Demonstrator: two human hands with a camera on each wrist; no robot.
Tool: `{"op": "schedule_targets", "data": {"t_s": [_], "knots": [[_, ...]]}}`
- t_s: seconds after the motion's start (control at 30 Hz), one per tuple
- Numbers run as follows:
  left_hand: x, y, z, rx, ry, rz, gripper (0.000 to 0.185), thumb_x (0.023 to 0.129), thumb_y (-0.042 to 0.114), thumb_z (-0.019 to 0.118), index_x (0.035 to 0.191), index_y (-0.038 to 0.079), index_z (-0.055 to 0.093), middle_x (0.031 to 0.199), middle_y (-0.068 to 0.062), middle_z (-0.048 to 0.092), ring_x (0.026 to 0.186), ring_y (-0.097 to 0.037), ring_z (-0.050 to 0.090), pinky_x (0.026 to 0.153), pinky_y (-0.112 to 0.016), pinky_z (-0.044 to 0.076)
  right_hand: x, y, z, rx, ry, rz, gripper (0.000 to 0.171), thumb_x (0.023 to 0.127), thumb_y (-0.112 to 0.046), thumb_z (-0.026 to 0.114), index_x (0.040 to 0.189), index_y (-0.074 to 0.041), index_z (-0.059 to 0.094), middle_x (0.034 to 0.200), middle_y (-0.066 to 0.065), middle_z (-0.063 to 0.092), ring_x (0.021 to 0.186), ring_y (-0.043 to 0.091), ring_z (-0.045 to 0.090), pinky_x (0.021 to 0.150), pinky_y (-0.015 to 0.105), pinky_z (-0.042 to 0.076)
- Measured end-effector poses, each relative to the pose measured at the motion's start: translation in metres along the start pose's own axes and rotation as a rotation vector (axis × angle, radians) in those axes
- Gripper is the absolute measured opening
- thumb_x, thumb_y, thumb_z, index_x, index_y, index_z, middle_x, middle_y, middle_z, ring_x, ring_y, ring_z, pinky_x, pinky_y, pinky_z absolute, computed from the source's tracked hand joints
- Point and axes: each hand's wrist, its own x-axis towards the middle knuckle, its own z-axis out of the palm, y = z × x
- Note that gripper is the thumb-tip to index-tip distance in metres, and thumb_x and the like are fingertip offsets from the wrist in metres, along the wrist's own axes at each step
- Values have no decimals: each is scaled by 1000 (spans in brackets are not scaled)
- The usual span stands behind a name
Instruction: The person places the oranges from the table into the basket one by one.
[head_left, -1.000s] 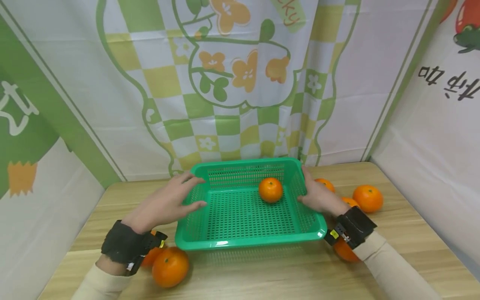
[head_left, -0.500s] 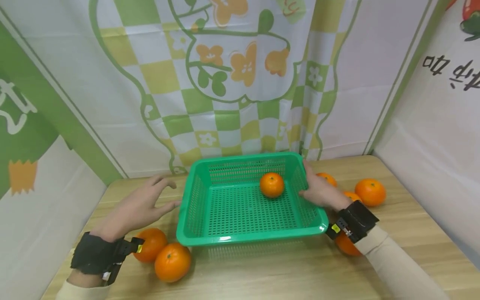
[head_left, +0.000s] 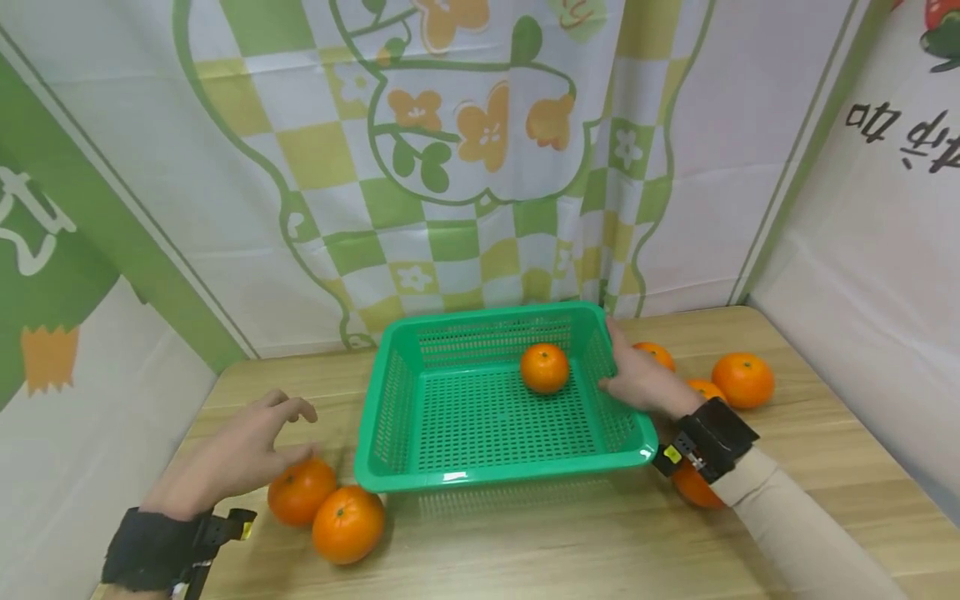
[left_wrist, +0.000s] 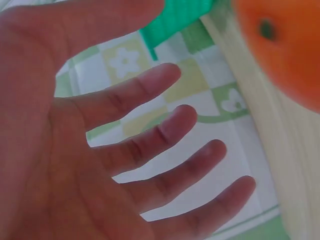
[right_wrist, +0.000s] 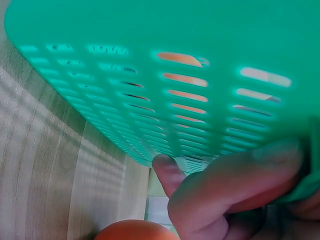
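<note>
A green plastic basket (head_left: pixel 480 479) with perforated walls stands on the table, one orange (head_left: pixel 544 368) lying inside toward its right. My right hand (head_left: pixel 645 379) grips the basket's right rim, thumb on the inner side; the right wrist view shows curled fingers (right_wrist: pixel 235 185) against the outer wall. At the left, my left hand (head_left: pixel 240 454) hovers with spread, slightly bent fingers and holds nothing. Just beside its thumb sits an orange (head_left: pixel 302 493), which also looms large at the upper right of the left wrist view. Another orange (head_left: pixel 348 525) touches that one, near the basket's front left corner.
Right of the basket lie several oranges, one (head_left: pixel 742 380) farther out, one (head_left: pixel 696 487) partly hidden by the right wrist strap. The wooden table (head_left: pixel 525 550) ends at a patterned cloth backdrop (head_left: pixel 480 208), with printed side panels left and right.
My left hand has left the basket's left side, moving left and nearer to me, toward the two oranges there. The right hand stays on the rim; the basket shifts little in view.
</note>
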Motion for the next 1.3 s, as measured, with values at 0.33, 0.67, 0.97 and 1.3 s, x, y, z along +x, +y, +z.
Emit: {"op": "schedule_targets", "data": {"t_s": [0.33,0.67,0.97,1.3], "knots": [[-19,-13,10,-34,-46,-8,47,83,27,87,123,10,69,122,-18,65,107,-37,65,86,-56,58,0,0,0,34,-18,13,107,99,-9,62,165,-10,-22,110,31,69,71,25,69,67,36,62],[-25,-8,14,-87,-113,-4,54,84,22,85,133,13,66,136,-17,62,122,-43,63,96,-63,55,-1,-1,-1,84,-22,17,106,100,-8,60,165,-13,-24,122,39,64,73,26,71,65,38,64],[-22,-2,24,-143,-170,9,64,78,14,84,138,11,62,137,-17,61,121,-37,63,92,-57,58,-1,-1,1,54,-9,15,106,100,-9,61,166,-10,-21,117,36,66,73,26,70,65,37,63],[-18,0,30,-152,-209,4,72,70,16,91,136,12,64,131,-13,62,108,-25,62,84,-43,57,-1,-1,1,26,-1,15,107,99,-9,64,166,-7,-19,105,28,70,73,25,69,69,37,61]]}}
